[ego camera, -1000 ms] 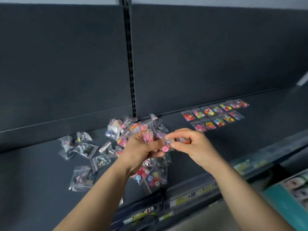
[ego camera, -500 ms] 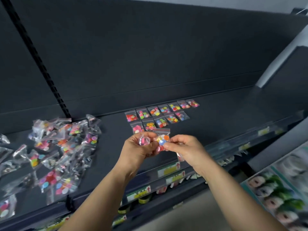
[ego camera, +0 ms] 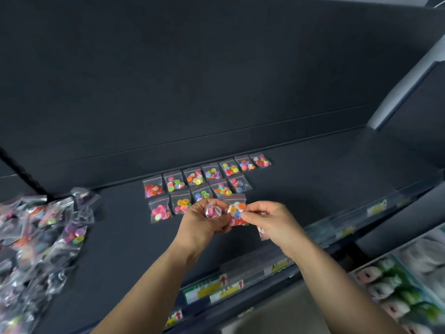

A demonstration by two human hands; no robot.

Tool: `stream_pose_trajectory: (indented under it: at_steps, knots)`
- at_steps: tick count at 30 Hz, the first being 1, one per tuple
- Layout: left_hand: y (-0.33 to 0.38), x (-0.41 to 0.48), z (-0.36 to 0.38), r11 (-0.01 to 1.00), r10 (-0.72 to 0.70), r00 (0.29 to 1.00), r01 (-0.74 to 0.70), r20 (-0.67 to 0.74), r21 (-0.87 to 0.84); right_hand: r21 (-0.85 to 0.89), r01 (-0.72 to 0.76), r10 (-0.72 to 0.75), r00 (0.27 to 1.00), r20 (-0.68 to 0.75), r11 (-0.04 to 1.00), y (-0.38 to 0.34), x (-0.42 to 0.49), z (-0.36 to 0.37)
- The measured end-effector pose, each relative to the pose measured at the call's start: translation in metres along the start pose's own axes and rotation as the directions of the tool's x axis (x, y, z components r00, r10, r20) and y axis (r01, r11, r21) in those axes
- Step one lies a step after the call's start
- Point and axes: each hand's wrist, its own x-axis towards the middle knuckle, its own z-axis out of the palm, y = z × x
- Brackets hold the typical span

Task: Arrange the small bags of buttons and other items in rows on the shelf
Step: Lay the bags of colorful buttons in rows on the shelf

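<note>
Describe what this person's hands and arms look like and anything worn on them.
The left hand and right hand are bare: no gloves, rings, watch or bracelets show. The left forearm and right forearm are uncovered to the frame's edge, no sleeve in view.

The loose pile of bags (ego camera: 36,239) was smeared by motion and cut off by the left edge, so its count and most of its contents could not be told. The left hand (ego camera: 204,222) covered part of the front row (ego camera: 181,203), and its fingers hid most of a crumpled bag (ego camera: 212,210). Fingers of both hands masked the sides of the button bag (ego camera: 237,213) pinched between them. Another bag (ego camera: 262,233) poked from under the right hand (ego camera: 267,220), mostly hidden. Print on the shelf-edge labels (ego camera: 212,289) was too blurred to read. The packages (ego camera: 397,285) at lower right were blurred and cut off by the frame.
</note>
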Motion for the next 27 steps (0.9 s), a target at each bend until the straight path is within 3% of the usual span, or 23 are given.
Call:
stream_pose_trajectory:
  at_steps: [8, 13, 18, 23, 27]
  knots:
    - [0.005, 0.065, 0.022, 0.982, -0.029, 0.999, 0.032, -0.018, 0.188, -0.007, -0.006, 0.005, 0.998, -0.068, 1.0, -0.001, 0.058, -0.05]
    - [-0.005, 0.087, 0.031, 0.897, 0.081, 0.987, -0.012, -0.138, 0.442, -0.093, -0.011, 0.0, 0.994, -0.112, 0.996, 0.015, 0.105, -0.073]
    - [-0.019, 0.102, 0.046, 0.801, 0.17, 0.959, -0.001, -0.225, 0.598, -0.209, 0.024, -0.03, 0.999, -0.025, 0.978, 0.029, 0.147, -0.081]
    - [-0.033, 0.107, 0.064, 0.668, 0.25, 0.94, 0.005, -0.231, 0.744, -0.45, 0.143, -0.144, 0.989, 0.031, 0.882, 0.043, 0.167, -0.093]
    - [-0.041, 0.108, 0.072, 0.569, 0.264, 0.944, 0.012, -0.197, 0.822, -0.537, 0.408, -0.38, 0.91, 0.168, 0.738, 0.051, 0.17, -0.102]
